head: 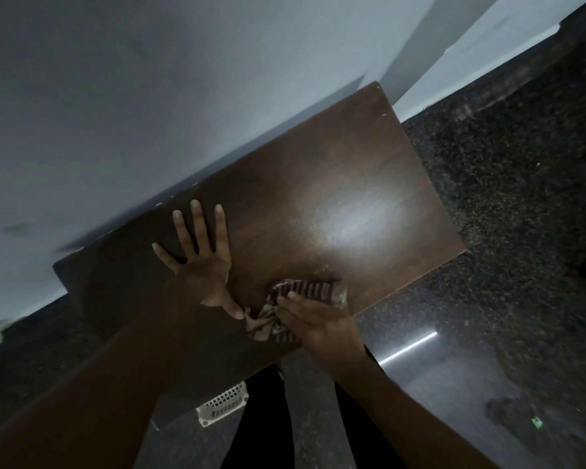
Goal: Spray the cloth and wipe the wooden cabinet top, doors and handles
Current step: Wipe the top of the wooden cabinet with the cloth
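Observation:
The dark wooden cabinet top (335,204) fills the middle of the head view, seen from above and tilted, its back edge along a pale wall. My left hand (200,262) lies flat on the top with fingers spread, its thumb reaching toward the cloth. A crumpled striped cloth (278,309) sits at the cabinet's front edge. My right hand (315,319) rests over the cloth and grips it against the wood. Doors, handles and any spray bottle are out of sight.
A white plastic basket (222,404) stands on the dark speckled floor (504,204) below the cabinet's front edge, next to my dark-clothed legs. The pale wall (149,96) runs behind the cabinet. A bright light streak reflects on the floor at the right.

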The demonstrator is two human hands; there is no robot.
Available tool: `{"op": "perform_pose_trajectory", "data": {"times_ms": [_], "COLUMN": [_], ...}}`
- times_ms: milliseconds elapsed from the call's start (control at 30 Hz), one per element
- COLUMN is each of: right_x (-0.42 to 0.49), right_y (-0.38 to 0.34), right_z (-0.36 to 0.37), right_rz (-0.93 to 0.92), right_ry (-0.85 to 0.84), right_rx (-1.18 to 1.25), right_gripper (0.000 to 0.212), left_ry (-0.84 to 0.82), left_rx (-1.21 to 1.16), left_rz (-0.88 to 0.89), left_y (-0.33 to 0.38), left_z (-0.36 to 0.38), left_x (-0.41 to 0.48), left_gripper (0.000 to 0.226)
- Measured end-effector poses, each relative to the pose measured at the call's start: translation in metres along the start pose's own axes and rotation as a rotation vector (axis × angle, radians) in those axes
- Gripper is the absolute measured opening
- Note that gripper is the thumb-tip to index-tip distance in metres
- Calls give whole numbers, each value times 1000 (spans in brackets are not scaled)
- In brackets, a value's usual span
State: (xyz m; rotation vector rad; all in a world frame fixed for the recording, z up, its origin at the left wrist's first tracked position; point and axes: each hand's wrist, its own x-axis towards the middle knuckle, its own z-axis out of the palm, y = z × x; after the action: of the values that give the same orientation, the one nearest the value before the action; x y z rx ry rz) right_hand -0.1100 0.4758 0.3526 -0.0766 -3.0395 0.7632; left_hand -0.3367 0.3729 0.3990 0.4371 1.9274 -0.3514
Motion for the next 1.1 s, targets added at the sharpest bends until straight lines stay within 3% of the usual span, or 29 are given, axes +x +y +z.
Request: {"op": "perform_pose_trajectory", "data": {"times_ms": [67,267,500,700,833,1000,1100], "right_x": [-5,17,103,145,112,66,77], "right_y": [35,127,112,42,-3,27,59], "right_z": [-17,-83,-75,-34,-10,-25,-50], "right_rz": [52,538,801,544,254,-20,25], "right_ry": [56,210,333,179,20,-124,-193], "right_rx": [-41,-154,-131,-76,7,-43,-97], "right_gripper": [40,44,36,46,54,52,63], "left_ry": [3,32,79,148,317,562,616], "left_rx": [0,-4,-21,-61,-35,-80,-127], "left_rz": [22,48,73,181,319,269,181], "left_y": [-3,-6,-9,-20,-48,-101,-145], "left_z": [1,3,8,19,38,97,128], "left_x": [1,3,7,10,12,3,-5], "left_gripper": [185,184,184,185,171,134,123]}}
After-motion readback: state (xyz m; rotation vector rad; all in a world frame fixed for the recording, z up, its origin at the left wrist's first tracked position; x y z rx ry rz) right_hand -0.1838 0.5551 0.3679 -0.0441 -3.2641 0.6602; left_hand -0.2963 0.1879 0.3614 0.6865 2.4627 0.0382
